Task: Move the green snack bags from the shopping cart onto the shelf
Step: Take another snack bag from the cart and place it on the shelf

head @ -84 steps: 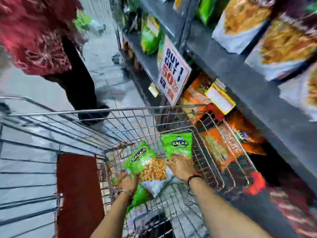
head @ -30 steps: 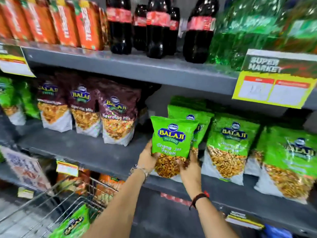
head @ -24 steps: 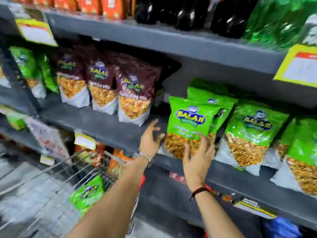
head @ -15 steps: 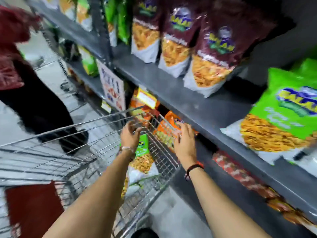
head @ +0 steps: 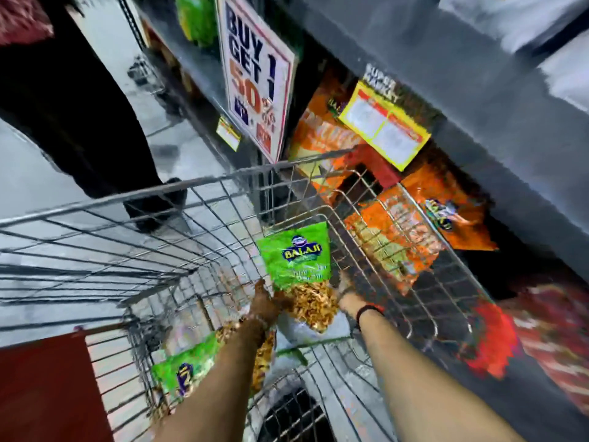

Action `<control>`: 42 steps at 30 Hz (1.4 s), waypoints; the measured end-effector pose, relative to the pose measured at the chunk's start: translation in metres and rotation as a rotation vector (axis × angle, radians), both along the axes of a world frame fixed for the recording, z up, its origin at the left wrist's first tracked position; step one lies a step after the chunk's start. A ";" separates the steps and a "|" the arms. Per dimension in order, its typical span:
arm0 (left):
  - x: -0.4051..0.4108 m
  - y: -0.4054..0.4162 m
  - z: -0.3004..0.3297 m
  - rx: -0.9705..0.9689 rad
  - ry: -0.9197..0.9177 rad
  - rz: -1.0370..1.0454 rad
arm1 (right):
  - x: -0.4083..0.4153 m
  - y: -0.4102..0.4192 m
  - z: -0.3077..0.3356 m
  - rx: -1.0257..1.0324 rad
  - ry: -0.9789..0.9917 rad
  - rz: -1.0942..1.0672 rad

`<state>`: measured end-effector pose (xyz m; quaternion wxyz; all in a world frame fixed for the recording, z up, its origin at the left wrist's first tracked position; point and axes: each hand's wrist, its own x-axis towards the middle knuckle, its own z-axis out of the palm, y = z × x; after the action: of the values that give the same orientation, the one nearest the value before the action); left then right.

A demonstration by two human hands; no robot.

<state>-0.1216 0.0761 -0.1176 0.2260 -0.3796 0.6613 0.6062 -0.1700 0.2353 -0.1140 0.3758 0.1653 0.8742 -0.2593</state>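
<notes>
Head view: both hands down in the cart (head: 223,183). Left hand (head: 266,303) and right hand (head: 345,293) pinch the bag (head: 298,260) by its lower corners, upright. Second bag (head: 185,368) lies below. Risk: the bag snags on cart wire while lifting, or slips from so shallow a hold.

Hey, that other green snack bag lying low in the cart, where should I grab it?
Probably by its free green end, reaching down from above. The green snack bag lies flat on the cart floor, its snack-window end tucked under the left forearm, so the green end is the exposed part.
</notes>
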 end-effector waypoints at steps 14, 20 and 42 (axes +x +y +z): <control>0.016 0.012 0.078 -0.056 0.275 0.078 | 0.020 0.002 0.096 -0.205 0.139 -0.111; 0.032 0.029 0.192 -0.014 0.508 0.008 | 0.054 0.023 0.206 -0.328 0.408 -0.156; 0.111 0.367 0.419 0.113 1.038 -0.894 | 0.266 0.344 0.429 -0.048 1.062 -0.678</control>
<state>-0.0104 0.4431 0.3013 0.1279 0.2818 0.7443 0.5918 0.0956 0.5788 0.3151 -0.2093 0.2736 0.8344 -0.4302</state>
